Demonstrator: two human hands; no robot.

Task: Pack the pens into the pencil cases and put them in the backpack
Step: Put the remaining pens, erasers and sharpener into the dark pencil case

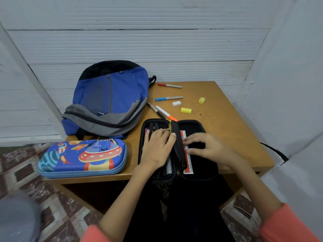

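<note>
From the head camera: two pencil cases on the table [236, 128], a black case [192, 122] lying open and a closed blue case [82, 158] with a space cartoon, its lettering cut off. One backpack [108, 95], labelled "PUMA", lies behind them.

Four loose markers lie beyond the black case: red-capped marker [169, 85], blue-capped marker [168, 98], black marker [156, 110], orange marker [166, 113]. There are also two erasers (a white eraser [176, 103] and a yellow eraser [186, 110]) and one yellow sharpener [201, 100].

The left hand [157, 149] lies flat over the pens in the case's left half, hiding most of them. The right hand [206, 147] touches a red ruler [189, 163]; whether it pinches it is unclear.
</note>
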